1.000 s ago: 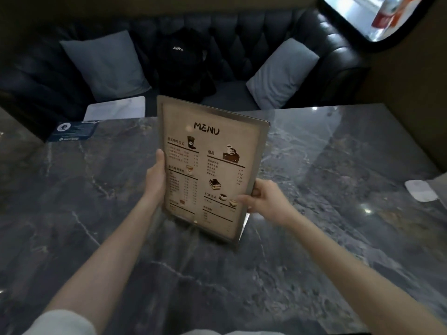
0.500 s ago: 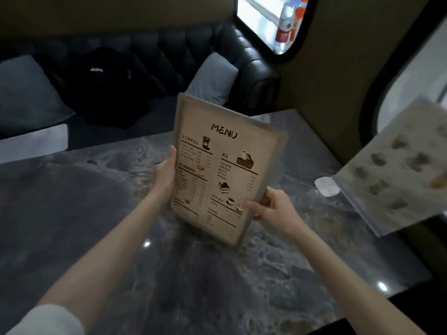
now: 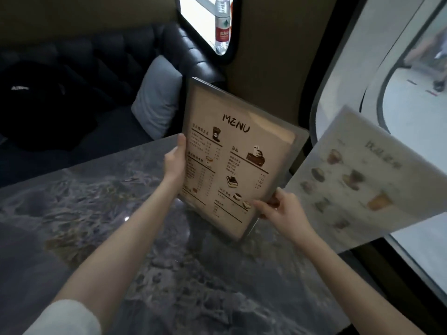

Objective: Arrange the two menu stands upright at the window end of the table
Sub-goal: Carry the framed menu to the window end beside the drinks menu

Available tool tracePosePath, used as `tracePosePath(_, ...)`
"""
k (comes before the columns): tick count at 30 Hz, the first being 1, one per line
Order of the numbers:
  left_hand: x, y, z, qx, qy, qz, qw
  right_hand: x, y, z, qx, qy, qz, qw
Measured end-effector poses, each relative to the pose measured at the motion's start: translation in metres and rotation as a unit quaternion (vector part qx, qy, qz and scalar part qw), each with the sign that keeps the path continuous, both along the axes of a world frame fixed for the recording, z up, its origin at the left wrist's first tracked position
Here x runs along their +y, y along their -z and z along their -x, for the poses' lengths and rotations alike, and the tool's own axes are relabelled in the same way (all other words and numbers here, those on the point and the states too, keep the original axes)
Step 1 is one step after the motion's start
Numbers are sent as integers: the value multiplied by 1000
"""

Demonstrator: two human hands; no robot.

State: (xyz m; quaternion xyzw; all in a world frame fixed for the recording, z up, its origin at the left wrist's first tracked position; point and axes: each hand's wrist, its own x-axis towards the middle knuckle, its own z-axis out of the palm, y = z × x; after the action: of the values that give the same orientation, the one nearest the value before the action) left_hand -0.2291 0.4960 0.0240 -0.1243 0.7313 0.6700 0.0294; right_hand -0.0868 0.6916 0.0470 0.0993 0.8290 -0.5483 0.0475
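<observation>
menu stand (image 3: 232,160) gripped by left hand (image 3: 175,158) and right hand (image 3: 280,209), tilted above the table (image 3: 121,213), near the window. second menu stand (image 3: 362,180) already there, leaning. first not yet placed.

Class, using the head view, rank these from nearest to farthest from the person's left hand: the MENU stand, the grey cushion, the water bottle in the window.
1. MENU stand: held in the left hand, at its left edge.
2. Grey cushion: beyond, on the sofa.
3. Water bottle: farthest, up in the window.
</observation>
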Motion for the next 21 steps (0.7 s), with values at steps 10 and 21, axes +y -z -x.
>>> tracePosePath(10, 82, 3, 68, 21, 63, 22, 998, 68, 13, 50, 34, 63, -54, 996)
tracePosePath(21, 134, 13, 132, 17, 138, 18, 990, 81, 40, 83, 28, 131, -26, 991)
